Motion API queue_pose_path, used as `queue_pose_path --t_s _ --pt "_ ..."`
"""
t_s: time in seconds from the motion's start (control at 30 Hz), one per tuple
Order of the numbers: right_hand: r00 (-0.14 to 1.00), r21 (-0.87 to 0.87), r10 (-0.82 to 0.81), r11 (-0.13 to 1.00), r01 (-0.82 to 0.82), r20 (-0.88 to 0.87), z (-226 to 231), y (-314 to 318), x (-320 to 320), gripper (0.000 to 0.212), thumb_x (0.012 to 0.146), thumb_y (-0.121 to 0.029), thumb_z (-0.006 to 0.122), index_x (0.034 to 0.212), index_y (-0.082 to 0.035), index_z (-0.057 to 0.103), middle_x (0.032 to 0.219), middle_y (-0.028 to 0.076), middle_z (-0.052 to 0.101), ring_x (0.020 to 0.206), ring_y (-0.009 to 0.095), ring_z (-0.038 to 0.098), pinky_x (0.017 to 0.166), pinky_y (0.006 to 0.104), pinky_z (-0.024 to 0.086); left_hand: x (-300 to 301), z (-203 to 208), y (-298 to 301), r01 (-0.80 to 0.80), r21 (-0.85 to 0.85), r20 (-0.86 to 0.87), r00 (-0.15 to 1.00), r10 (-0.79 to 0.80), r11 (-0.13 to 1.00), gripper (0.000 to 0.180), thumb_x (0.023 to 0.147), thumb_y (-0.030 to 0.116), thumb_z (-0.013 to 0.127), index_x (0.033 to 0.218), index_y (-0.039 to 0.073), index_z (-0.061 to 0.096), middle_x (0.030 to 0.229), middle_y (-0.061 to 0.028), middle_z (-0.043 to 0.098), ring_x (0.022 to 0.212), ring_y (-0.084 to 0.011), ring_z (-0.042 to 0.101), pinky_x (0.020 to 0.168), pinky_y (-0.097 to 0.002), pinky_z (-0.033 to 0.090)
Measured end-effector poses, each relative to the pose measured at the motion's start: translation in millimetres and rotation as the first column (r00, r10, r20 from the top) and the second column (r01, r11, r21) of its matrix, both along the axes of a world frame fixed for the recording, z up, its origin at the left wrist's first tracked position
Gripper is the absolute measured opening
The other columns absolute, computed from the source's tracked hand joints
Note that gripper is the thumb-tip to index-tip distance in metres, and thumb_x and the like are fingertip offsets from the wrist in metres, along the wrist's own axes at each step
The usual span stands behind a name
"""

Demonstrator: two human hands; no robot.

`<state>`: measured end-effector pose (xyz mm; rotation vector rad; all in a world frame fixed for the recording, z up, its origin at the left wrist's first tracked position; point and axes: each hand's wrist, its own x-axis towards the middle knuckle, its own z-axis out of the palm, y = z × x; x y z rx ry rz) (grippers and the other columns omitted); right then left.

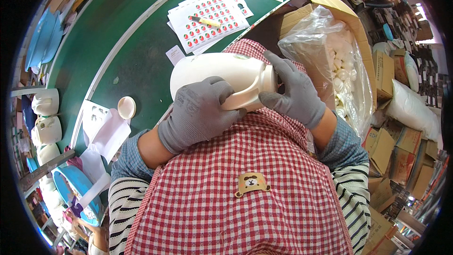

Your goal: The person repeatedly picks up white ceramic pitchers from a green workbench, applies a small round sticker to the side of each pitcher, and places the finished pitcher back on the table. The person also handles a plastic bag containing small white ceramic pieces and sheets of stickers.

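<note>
A cream-white plastic jug (212,68) lies on its side across my lap, its mouth end turned to the right. In a grey glove, my left hand (200,111) is closed around the jug's handle (241,99). My right hand (297,92), gloved too, grips the rim at the mouth end, with fingers at its upper and lower edges. The palm side of that hand and the inside of the mouth are hidden. A red-checked apron (226,170) covers my lap under the jug.
On the green work surface (137,61) lie sticker sheets (203,33) with a yellow cutter knife (206,21), and a round cream lid (126,107). An open carton (368,61) at right holds a bag of small cream parts (342,71). Several jugs (46,101), a blue basin (59,179) and another person's hand (94,231) are at left.
</note>
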<state>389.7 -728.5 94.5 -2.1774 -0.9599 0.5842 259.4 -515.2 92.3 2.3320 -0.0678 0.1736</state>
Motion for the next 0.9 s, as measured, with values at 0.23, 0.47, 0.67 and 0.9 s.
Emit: queue_pose_path --t_s 0.23,0.47,0.67,0.9 --pt "0.984 -0.065 -0.062 0.997 0.052 -0.165 13 -9 -1 0.083 0.078 -0.061 0.072 0.131 0.001 0.055 0.11 0.022 0.066 0.102 0.029 0.068 0.087 0.039 0.054 0 -1 0 0.019 0.0 0.002 1.0 -0.019 1.0 0.032 0.064 0.021 0.087 0.08 0.002 0.068 0.078 -0.0113 0.067 0.068 -0.0245 0.066 0.062 -0.033 0.052" --pt "0.921 0.12 0.089 0.982 -0.145 0.38 -12 -18 18 0.086 0.08 -0.06 0.07 0.141 -0.004 0.047 0.126 0.025 0.059 0.117 0.036 0.06 0.096 0.0393 0.051 1 1 3 -0.007 -0.003 0.032 0.999 0.007 1.0 0.03 0.07 0.029 0.082 0.082 0.005 0.07 0.077 -0.0121 0.066 0.069 -0.0295 0.067 0.063 -0.0378 0.053" --pt "0.998 -0.164 0.036 0.985 -0.045 -0.055 18 0 15 0.089 0.078 -0.051 0.077 0.147 -0.008 0.041 0.138 0.023 0.051 0.118 0.034 0.059 0.096 0.0388 0.051 -2 3 -1 -0.008 -0.008 0.006 1.0 0.008 1.0 0.029 0.07 0.029 0.083 0.081 0.005 0.07 0.079 -0.0118 0.067 0.069 -0.0291 0.067 0.064 -0.0373 0.053" --pt "0.928 0.096 0.152 0.976 -0.194 0.339 2 -9 8 0.087 0.073 -0.04 0.08 0.142 0.0 0.045 0.13 0.021 0.058 0.112 0.032 0.063 0.095 0.0373 0.051 0 2 3 -0.009 -0.047 -0.035 0.999 0.008 0.999 0.031 0.069 0.029 0.083 0.082 0.003 0.07 0.079 -0.0121 0.067 0.071 -0.0287 0.068 0.064 -0.0374 0.053"
